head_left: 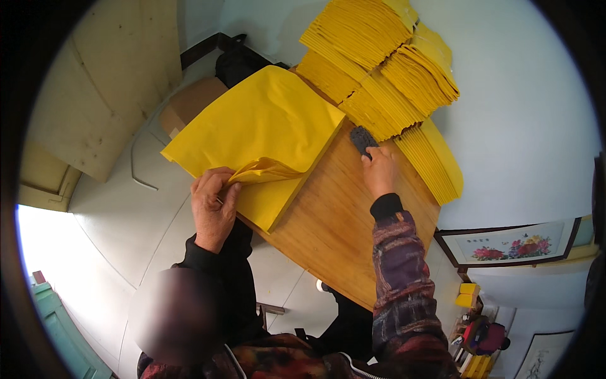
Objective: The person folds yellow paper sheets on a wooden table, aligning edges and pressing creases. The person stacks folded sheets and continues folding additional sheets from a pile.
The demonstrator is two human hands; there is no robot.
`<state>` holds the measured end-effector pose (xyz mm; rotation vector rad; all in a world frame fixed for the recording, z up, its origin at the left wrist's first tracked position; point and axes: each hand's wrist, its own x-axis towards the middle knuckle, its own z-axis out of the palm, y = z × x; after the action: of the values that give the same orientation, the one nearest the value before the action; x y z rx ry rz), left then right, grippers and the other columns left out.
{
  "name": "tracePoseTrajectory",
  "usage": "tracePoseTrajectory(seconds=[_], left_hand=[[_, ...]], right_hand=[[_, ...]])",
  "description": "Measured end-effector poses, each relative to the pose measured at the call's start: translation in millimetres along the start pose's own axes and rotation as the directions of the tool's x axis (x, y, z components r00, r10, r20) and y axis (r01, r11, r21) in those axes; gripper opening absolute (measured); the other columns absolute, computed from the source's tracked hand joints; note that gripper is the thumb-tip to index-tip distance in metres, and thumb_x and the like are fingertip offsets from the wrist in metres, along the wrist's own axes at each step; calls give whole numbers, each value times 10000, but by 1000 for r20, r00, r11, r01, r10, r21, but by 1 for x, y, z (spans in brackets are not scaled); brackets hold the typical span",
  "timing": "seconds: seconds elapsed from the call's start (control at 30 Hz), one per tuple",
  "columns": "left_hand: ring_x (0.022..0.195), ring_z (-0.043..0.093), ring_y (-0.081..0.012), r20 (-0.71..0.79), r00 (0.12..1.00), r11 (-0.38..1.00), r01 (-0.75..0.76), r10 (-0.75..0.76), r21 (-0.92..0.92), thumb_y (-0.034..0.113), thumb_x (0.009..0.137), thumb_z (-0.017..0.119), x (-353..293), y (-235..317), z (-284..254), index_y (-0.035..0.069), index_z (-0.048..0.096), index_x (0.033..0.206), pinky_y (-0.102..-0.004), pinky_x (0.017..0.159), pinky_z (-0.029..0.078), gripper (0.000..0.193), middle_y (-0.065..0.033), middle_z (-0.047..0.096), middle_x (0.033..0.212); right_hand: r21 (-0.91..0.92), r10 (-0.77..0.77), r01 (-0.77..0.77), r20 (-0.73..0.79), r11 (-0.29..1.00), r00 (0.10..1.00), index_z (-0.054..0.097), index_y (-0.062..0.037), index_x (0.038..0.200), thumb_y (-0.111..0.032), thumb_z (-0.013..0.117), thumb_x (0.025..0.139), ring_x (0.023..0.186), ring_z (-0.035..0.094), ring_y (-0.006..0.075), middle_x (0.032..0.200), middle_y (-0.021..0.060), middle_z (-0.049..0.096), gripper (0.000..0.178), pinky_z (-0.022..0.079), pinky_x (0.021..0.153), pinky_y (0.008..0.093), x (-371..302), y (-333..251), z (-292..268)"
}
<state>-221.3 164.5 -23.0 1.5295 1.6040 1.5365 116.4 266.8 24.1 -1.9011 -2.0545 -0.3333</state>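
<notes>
A pile of large yellow sheets (268,114), paper or thin cloth, lies on the wooden table (334,227). My left hand (213,205) pinches the near edge of several upper sheets, which bulge up and fold back over the sheets beneath. At the table's far side, my right hand (380,172) grips a dark grey oblong block (362,139) with a rough surface, perhaps a brush or sponge. The block is close to the stacked yellow bundles and apart from the pile. My right palm and some fingers hide its near end.
Tall bundles of folded yellow material (379,69) rise along the table's back edge against the wall. A cardboard box (192,104) and a black bag (240,63) sit beyond the pile. A framed flower picture (511,243) is at right; a bent rod (142,174) lies on the floor.
</notes>
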Motion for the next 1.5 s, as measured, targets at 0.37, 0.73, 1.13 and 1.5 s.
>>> tracePoseTrajectory(seconds=[0.37, 0.73, 1.13, 1.5], left_hand=[[917, 607, -282, -2, 999, 998, -49, 49, -27, 67, 782, 693, -2, -8, 2, 61, 650, 907, -364, 899, 402, 132, -64, 668, 974], [914, 610, -277, 10, 999, 998, -46, 47, -38, 64, 789, 699, -2, -10, 2, 53, 641, 910, -359, 904, 398, 135, -69, 664, 965], [923, 609, -274, 16, 999, 999, -40, 40, -18, 67, 786, 698, -1, -9, 2, 52, 643, 913, -354, 905, 396, 139, -66, 667, 984], [939, 615, -275, 41, 998, 999, -36, 37, -25, 76, 786, 693, -1, -8, 0, 51, 645, 930, -363, 920, 387, 154, -73, 664, 993]], right_hand=[[-62, 101, -96, 81, 993, 992, 615, -29, 926, -185, 618, 904, 901, 574, 397, 949, 173, 628, 158, 461, 763, 482, 13, 16, 16], [410, -633, 530, 173, 743, 754, 627, -46, 1142, -55, 691, 803, 995, 544, 312, 1046, 101, 587, 345, 485, 849, 405, -84, -131, -43], [532, -681, 545, 83, 648, 728, 632, -23, 908, 7, 655, 790, 927, 553, 299, 962, 100, 594, 124, 492, 807, 389, -63, -141, -32], [674, -619, 345, 213, 653, 756, 578, -15, 856, 63, 640, 742, 898, 584, 317, 926, 124, 620, 152, 491, 770, 380, -45, -146, -36]])
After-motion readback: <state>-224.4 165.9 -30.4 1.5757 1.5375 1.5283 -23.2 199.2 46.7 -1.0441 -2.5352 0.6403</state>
